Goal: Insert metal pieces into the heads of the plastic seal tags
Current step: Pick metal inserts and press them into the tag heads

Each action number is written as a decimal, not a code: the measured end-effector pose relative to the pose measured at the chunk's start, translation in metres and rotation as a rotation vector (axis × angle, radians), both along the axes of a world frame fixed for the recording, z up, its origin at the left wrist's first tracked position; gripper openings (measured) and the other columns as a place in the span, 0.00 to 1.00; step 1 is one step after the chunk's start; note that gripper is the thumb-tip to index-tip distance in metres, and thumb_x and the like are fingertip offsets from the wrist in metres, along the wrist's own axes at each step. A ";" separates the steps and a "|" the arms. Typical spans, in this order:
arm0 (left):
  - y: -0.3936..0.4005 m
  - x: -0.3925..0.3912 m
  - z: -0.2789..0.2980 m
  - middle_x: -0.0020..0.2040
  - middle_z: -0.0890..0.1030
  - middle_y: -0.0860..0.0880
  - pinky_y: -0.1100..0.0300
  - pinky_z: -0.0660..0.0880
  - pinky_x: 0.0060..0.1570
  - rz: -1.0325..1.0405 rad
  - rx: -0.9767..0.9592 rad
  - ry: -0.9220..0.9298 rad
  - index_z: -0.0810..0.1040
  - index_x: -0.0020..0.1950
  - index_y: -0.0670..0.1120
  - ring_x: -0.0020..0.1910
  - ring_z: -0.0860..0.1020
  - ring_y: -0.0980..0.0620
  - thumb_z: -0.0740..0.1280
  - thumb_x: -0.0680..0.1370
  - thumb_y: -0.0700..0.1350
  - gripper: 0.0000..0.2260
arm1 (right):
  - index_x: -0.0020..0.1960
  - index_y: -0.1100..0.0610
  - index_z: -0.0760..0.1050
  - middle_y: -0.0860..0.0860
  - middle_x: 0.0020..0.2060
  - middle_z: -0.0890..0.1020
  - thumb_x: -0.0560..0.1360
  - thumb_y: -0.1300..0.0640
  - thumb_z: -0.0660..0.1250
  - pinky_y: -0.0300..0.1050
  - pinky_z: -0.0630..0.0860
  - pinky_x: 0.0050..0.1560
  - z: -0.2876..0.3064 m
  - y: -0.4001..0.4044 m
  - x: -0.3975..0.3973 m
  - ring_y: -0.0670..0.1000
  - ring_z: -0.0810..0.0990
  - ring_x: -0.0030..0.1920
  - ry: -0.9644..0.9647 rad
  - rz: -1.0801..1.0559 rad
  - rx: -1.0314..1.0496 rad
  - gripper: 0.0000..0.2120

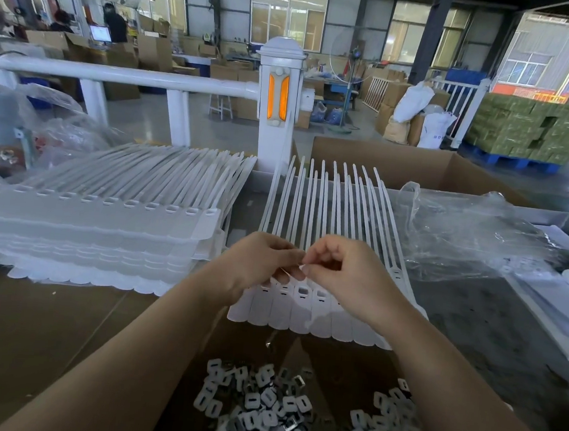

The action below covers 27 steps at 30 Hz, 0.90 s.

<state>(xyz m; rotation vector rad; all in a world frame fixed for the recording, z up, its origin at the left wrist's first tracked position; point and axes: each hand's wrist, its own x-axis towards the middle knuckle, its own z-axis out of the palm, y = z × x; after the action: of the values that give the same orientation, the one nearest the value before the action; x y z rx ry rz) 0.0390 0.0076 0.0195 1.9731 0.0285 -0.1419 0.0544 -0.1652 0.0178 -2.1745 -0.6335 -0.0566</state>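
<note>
Both hands' fingers [297,268] pinch one metal piece [302,267] (tiny) above tag heads [302,290].

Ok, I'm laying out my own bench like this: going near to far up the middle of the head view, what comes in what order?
Pile of metal pieces → heads of the seal tag strip → left hand and right hand → tag tails → white post.

Bright window [287,12] daylight, curved wide-angle edges, foreground perhaps slightly soft
</note>
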 end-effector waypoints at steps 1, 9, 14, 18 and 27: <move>0.002 0.000 0.001 0.40 0.85 0.51 0.63 0.73 0.36 -0.015 -0.091 0.039 0.83 0.50 0.45 0.33 0.77 0.59 0.66 0.81 0.46 0.08 | 0.44 0.46 0.79 0.45 0.38 0.83 0.75 0.58 0.72 0.32 0.76 0.38 -0.001 -0.001 0.001 0.41 0.81 0.39 -0.017 -0.030 0.028 0.06; 0.005 0.001 0.003 0.39 0.84 0.46 0.64 0.76 0.35 0.047 -0.367 0.149 0.83 0.49 0.41 0.34 0.79 0.54 0.72 0.75 0.36 0.05 | 0.44 0.47 0.79 0.44 0.38 0.83 0.74 0.58 0.73 0.29 0.75 0.37 -0.003 0.000 0.002 0.39 0.81 0.40 0.023 -0.038 0.047 0.06; -0.008 -0.001 -0.001 0.38 0.84 0.51 0.65 0.75 0.35 0.106 -0.060 0.030 0.84 0.44 0.48 0.37 0.78 0.56 0.72 0.75 0.40 0.04 | 0.48 0.48 0.78 0.44 0.43 0.82 0.78 0.56 0.68 0.34 0.73 0.40 -0.010 -0.004 0.006 0.42 0.80 0.44 0.128 -0.176 0.020 0.04; -0.017 -0.001 -0.009 0.42 0.82 0.56 0.68 0.73 0.37 0.072 0.146 -0.051 0.82 0.41 0.55 0.42 0.79 0.58 0.72 0.76 0.43 0.07 | 0.48 0.45 0.78 0.44 0.44 0.83 0.78 0.57 0.67 0.36 0.74 0.40 -0.014 -0.010 0.007 0.43 0.81 0.45 0.261 -0.173 0.086 0.06; -0.021 -0.001 -0.014 0.40 0.81 0.59 0.70 0.72 0.39 0.014 0.377 -0.111 0.80 0.39 0.58 0.42 0.78 0.62 0.71 0.77 0.44 0.09 | 0.51 0.48 0.78 0.45 0.45 0.84 0.79 0.57 0.65 0.36 0.75 0.43 -0.014 -0.010 0.007 0.42 0.82 0.46 0.278 -0.164 0.077 0.05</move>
<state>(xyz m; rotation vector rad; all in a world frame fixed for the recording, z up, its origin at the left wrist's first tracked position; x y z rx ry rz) 0.0378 -0.0133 0.0058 2.3541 -0.0037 -0.0167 0.0609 -0.1748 0.0034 -2.1051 -0.2899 0.1303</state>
